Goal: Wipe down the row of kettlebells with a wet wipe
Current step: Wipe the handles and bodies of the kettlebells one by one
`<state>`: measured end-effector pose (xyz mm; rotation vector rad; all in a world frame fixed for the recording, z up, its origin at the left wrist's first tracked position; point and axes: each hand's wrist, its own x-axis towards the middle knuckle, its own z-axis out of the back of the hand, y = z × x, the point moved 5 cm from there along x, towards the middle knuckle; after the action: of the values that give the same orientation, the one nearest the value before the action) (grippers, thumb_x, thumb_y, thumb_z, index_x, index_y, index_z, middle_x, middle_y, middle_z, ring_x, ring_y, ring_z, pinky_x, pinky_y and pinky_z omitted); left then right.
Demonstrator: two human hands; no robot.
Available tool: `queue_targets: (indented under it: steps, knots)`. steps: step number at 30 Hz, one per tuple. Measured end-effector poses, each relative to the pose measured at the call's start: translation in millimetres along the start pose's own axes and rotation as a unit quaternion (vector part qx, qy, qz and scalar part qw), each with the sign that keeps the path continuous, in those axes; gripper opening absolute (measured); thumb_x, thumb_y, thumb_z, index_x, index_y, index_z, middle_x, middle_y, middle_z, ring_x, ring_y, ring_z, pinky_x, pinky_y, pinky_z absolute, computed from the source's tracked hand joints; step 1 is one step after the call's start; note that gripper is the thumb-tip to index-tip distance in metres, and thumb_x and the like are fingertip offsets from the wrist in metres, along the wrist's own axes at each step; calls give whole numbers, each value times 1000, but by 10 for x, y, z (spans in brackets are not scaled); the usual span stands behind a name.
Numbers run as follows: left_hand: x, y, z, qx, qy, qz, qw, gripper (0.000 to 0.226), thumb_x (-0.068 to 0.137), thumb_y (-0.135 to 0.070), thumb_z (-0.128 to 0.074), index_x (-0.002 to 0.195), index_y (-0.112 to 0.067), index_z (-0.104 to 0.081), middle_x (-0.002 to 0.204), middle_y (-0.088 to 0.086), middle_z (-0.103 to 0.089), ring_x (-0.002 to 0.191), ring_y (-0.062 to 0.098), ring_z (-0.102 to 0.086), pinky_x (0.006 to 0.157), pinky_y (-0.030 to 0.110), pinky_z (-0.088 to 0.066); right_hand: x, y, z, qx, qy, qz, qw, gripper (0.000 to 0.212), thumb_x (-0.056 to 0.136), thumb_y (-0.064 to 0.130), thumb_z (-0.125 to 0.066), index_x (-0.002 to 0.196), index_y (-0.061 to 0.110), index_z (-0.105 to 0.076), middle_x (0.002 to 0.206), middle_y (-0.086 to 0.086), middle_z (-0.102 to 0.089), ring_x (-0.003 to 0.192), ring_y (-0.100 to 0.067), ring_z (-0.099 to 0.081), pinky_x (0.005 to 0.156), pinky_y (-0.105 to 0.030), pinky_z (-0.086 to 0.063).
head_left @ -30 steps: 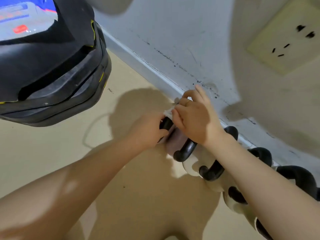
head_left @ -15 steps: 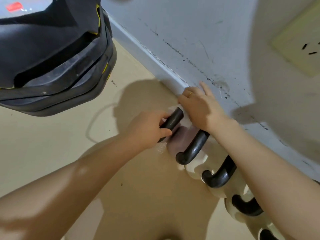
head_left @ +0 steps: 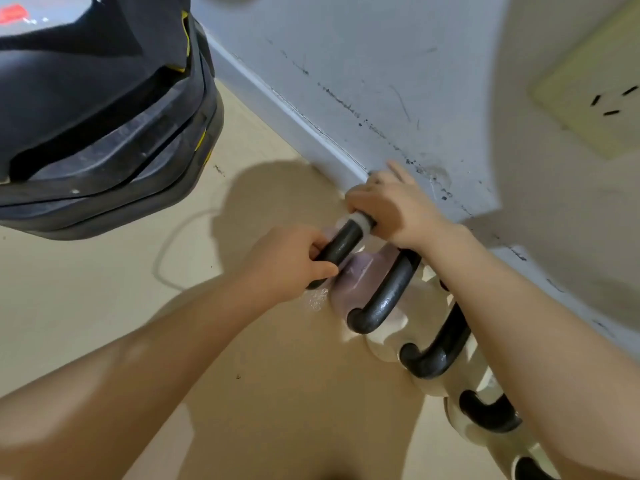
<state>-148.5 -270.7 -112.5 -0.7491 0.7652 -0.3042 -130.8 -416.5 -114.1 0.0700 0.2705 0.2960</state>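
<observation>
Head view: right hand point(head_left: 394, 209) has slid the wipe point(head_left: 362, 221) to the handle's point(head_left: 341, 245) far end, curled round it; left hand point(head_left: 294, 261) grips the near end, so this kettlebell point(head_left: 360, 275) is nearly done. Others point(head_left: 426, 344) line the wall point(head_left: 381, 81); a black bag point(head_left: 104, 126) sits clear

Dim warm indoor light. Soft body shadow on floor point(head_left: 277, 188) toward 12 o'clock, another on wall point(head_left: 571, 237) at 3. Strong fisheye bending at edges, slight softness throughout.
</observation>
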Motion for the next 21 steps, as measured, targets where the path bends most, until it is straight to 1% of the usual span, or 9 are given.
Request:
queue_targets:
  steps: [2, 4, 7, 9, 11, 14, 17, 19, 21]
  knots:
    - [3, 26, 10, -20, 2, 6, 1000, 25, 75, -20, -70, 100, -18, -68, 94, 2, -73, 89, 20, -67, 85, 40, -53, 15, -139, 46, 78, -39, -50, 995, 29, 73, 24, -37, 72, 8, -61, 65, -8, -59, 74, -32, -55, 78, -30, -32]
    - [-2, 62, -6, -52, 2, 10, 999, 25, 74, -17, -70, 98, -15, -68, 93, 4, -74, 88, 21, -68, 85, 41, -53, 11, 81, -2, 63, -38, 14, 997, 34, 69, 27, -28, 65, 10, -57, 59, -5, -54, 60, -31, -52, 66, -32, -40]
    - [-26, 63, -14, -60, -5, 2, 998, 20, 73, -18, -71, 92, -13, -68, 90, 6, -74, 84, 22, -68, 84, 40, -53, -77, 342, -78, -18, -28, 145, 989, 7, 68, 22, -53, 63, 18, -56, 55, 3, -56, 60, -25, -56, 72, -30, -46]
    - [-25, 64, -16, -56, -5, 9, 998, 25, 74, -20, -71, 99, -19, -68, 93, 1, -73, 86, 18, -67, 85, 36, -52, 28, 56, -34, 22, 3, 82, 996, 8, 61, 14, -59, 62, 20, -53, 56, 1, -55, 64, -27, -54, 76, -29, -39]
    - [-18, 55, 15, -49, 1, 11, 999, 28, 75, -20, -70, 103, -22, -67, 92, -2, -72, 87, 17, -67, 84, 36, -52, 75, -171, 0, 60, 2, -36, 998, 10, 60, 11, -50, 65, 18, -55, 60, -3, -55, 68, -28, -50, 75, -33, -40]
    - [-15, 46, 33, -36, 10, 9, 999, 28, 76, -20, -70, 104, -23, -66, 88, -4, -71, 86, 18, -67, 84, 36, -52, 21, 45, -43, 78, -37, 5, 996, 25, 63, 19, -33, 62, 12, -57, 57, -5, -54, 58, -29, -48, 62, -32, -41]
    - [-28, 22, 25, -20, -2, 3, 1000, 25, 77, -21, -69, 101, -23, -66, 86, -4, -70, 85, 18, -67, 83, 37, -52, -63, 205, -105, 41, -15, 87, 995, 8, 65, 19, -51, 63, 14, -57, 57, -1, -55, 58, -22, -48, 67, -30, -44]
    - [-55, 1, -5, 3, -22, -3, 1000, 25, 78, -23, -67, 103, -23, -65, 93, -1, -72, 88, 19, -66, 83, 38, -52, 31, -54, -69, 96, -7, 10, 995, 10, 63, 15, -49, 66, 11, -58, 60, -7, -56, 62, -29, -52, 62, -32, -43]
    - [-74, -15, -30, 36, -44, -16, 998, 26, 80, -24, -65, 106, -24, -65, 98, 0, -72, 93, 21, -65, 84, 38, -50, 65, -263, -89, 127, -15, -84, 988, 16, 67, 7, -50, 77, 8, -61, 73, -14, -63, 76, -34, -57, 70, -37, -46]
